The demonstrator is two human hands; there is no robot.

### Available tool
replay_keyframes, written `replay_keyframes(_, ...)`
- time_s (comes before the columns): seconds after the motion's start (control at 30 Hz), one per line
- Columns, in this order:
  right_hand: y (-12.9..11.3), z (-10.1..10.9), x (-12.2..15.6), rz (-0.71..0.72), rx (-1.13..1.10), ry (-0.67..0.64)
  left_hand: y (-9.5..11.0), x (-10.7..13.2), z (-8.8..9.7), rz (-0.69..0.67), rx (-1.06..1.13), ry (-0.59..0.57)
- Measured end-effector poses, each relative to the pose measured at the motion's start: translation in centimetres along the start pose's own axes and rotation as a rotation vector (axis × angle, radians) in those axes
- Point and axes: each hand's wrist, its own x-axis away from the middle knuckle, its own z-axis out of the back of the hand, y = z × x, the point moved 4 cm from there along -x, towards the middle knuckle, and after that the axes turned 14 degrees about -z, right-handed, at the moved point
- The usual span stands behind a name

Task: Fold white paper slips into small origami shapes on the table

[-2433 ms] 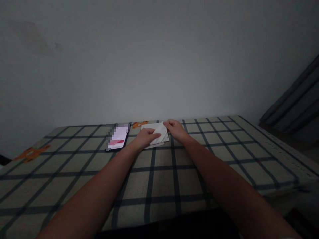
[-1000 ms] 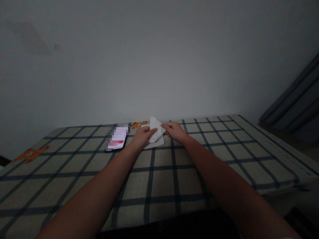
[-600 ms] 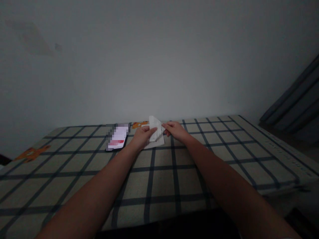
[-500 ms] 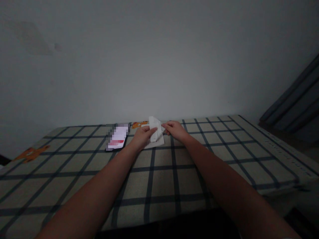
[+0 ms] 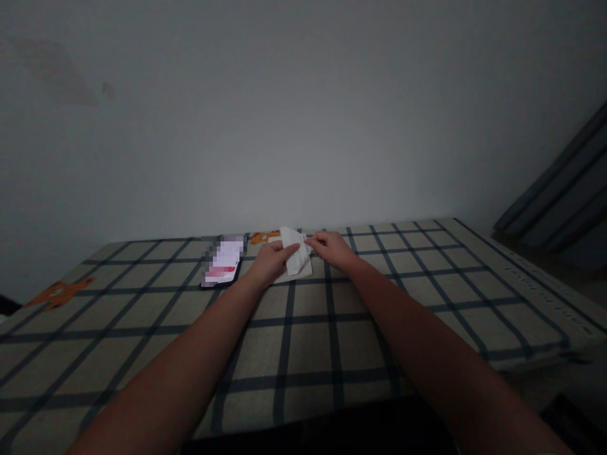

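Observation:
A folded white piece of paper (image 5: 293, 258), perhaps tissue, stands tilted up between my hands. My left hand (image 5: 271, 260) is closed on its left side, with the thumb pressed across the front. At the paper's right edge, the thumb and forefinger of my right hand (image 5: 333, 248) pinch a thin, crumpled bit of it. A flat white sheet (image 5: 307, 270) lies on the cloth under the paper; whether the two are joined I cannot tell. The remaining fingers of both hands are partly hidden.
A phone (image 5: 222, 262) with a lit, partly blurred screen lies left of my hands. The checked tablecloth (image 5: 379, 328) has orange bear prints and covers the table up to a pale wall (image 5: 303, 126). Dark fabric (image 5: 559, 183) hangs at far right.
The folded paper has tipped a little lower and to the left. My right hand has shifted slightly left, still pinching at its right edge; my left hand keeps its grip.

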Motion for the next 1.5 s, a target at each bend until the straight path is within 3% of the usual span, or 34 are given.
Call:
replay_keyframes(0.1, 0.0, -0.3, 0.2, -0.117, -0.163, -0.108, 0.4, 0.0, 0.1, -0.039, -0.043, 0.027)
replay_keyframes(0.23, 0.2, -0.7, 0.2, -0.169, -0.269, -0.225, 0.7, 0.0, 0.2, -0.058, -0.064, 0.037)
replay_keyframes(0.73, 1.4, -0.7, -0.3, -0.142, -0.292, -0.286, 1.1, 0.1, 0.2, -0.007, -0.116, -0.039)
replay_keyframes(1.13, 1.8, -0.7, -0.5, -0.135, -0.293, -0.256, 0.7, 0.0, 0.2, 0.03, -0.053, -0.01)
replay_keyframes(1.5, 1.4, -0.5, -0.3, -0.098, -0.275, -0.31, 0.3, 0.1, -0.3, 0.028, 0.122, -0.128)
